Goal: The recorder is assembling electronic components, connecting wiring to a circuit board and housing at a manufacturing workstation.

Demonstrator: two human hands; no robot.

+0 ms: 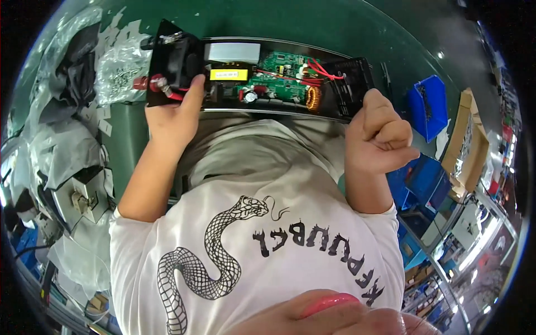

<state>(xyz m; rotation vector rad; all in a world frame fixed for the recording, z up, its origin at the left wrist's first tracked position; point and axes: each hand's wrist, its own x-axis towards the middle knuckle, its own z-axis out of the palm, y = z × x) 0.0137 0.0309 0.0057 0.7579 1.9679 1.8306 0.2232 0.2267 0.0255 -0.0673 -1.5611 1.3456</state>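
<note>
A long black metal case (268, 114) lies open in front of me, with a green circuit board (285, 88) inside. On the board sit a yellow-wrapped transformer (228, 74) and a copper-wound coil (313, 99). My left hand (173, 120) grips the black end panel (177, 61) with the fan and the red terminal (140, 84); its thumb presses the inner edge and its fingers are hidden. Red wires (321, 70) run to the other black end panel (353, 84), tilted at the right end. Beside that panel's corner my right hand (382, 131) is closed; what its curled fingers hold is hidden.
Clear bags of small metal parts (120, 75) lie left of the case on the green table (335, 22). To the right are a blue bin (430, 106) with small parts and a cardboard box (466, 145). Plastic-wrapped items (61, 134) crowd the left side.
</note>
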